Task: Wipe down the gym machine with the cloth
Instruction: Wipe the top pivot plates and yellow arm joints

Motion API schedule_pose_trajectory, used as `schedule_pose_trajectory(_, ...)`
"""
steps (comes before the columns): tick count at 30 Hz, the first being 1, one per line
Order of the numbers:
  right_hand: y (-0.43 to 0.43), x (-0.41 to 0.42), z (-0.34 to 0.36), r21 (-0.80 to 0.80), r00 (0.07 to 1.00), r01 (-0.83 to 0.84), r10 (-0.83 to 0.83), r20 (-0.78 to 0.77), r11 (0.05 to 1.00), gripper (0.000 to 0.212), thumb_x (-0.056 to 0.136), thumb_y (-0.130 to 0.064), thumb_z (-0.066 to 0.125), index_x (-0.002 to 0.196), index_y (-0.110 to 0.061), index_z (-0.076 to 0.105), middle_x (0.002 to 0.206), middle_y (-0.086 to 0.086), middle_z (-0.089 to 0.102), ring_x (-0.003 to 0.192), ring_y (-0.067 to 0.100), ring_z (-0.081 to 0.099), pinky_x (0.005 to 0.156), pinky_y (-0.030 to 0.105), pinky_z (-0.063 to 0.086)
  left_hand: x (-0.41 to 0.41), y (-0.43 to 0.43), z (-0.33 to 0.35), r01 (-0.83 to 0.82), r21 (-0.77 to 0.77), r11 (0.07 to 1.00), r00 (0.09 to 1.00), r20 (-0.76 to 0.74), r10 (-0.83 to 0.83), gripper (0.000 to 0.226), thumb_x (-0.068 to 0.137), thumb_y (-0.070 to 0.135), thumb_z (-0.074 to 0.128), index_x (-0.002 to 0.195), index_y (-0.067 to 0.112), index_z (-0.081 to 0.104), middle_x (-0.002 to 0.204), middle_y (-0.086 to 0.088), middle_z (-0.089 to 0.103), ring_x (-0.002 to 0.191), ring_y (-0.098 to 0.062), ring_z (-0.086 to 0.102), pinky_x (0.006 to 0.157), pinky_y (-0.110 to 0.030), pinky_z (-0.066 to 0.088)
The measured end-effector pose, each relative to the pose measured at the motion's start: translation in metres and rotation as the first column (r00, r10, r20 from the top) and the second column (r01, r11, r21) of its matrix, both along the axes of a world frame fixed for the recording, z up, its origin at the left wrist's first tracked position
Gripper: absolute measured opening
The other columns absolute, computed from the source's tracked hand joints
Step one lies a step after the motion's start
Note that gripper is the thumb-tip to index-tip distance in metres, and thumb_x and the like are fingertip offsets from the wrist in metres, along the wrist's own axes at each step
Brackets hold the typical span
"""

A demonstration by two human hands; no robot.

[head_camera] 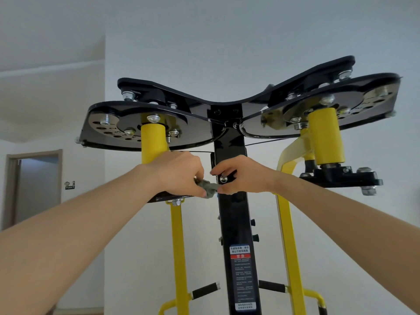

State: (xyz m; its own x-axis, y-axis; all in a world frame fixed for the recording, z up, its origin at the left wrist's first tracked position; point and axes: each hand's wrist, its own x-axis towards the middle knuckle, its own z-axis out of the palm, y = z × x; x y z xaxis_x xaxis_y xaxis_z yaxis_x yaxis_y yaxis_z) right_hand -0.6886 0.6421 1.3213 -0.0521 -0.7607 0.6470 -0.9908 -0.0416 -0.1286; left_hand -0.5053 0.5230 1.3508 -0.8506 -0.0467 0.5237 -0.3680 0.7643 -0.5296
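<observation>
At the black post (236, 214) of the gym machine (325, 137), the left hand (179, 176) grips a small grey-green cloth (210, 189); the right hand (242, 176) seemingly pinches its end. Best to refold it, then wipe downward.

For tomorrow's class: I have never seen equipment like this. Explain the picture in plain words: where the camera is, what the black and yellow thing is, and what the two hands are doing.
The single picture comes from a camera worn on a person's head, so you see their own bare arms reaching forward and upward. The tall thing is a gym machine: a black central column, wide black plates at the top, and yellow arms on either side. A printed warning label sits lower on the column. The left hand grips a small crumpled grey-green cloth beside the column, and the right hand appears to pinch its other end. A doorway shows at the far left.
</observation>
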Motion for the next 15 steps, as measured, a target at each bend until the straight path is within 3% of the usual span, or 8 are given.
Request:
schedule_pose_trajectory(5,-0.018,0.010,-0.011,-0.018,0.982,-0.128,0.129,0.138,0.992,0.037,0.093,-0.020,0.072,0.129,-0.014,0.067,0.123,-0.004,0.070,0.106,0.009,0.068,0.096,0.032,0.056,0.000,0.003,-0.006,-0.093,-0.096,0.991,0.996,-0.003,0.093,0.046,0.089,0.070,0.051,0.086,0.028,0.070,0.071,0.007,0.059,0.069,-0.015,0.056,0.050,-0.027,0.031)
schedule_pose_trajectory(10,-0.025,0.008,-0.024,-0.035,0.997,-0.080,0.079,-0.009,0.996,0.026,0.095,-0.013,0.065,0.119,-0.017,0.073,0.096,0.000,0.074,0.086,0.015,0.066,0.084,0.030,0.056,-0.004,0.003,-0.012,-0.067,-0.040,0.997,0.998,-0.005,0.067,0.033,0.091,0.059,0.057,0.084,0.030,0.069,0.064,0.007,0.054,0.064,-0.014,0.054,0.050,-0.026,0.031)
schedule_pose_trajectory(15,-0.012,0.000,-0.018,0.018,0.996,0.016,-0.015,-0.084,1.000,0.021,0.096,-0.017,0.065,0.114,-0.018,0.075,0.093,-0.002,0.072,0.084,0.015,0.066,0.080,0.030,0.055,-0.016,0.002,-0.015,0.026,0.113,0.993,0.999,0.018,-0.028,0.024,0.090,0.051,0.065,0.088,0.028,0.073,0.067,0.005,0.057,0.063,-0.014,0.053,0.051,-0.028,0.036)
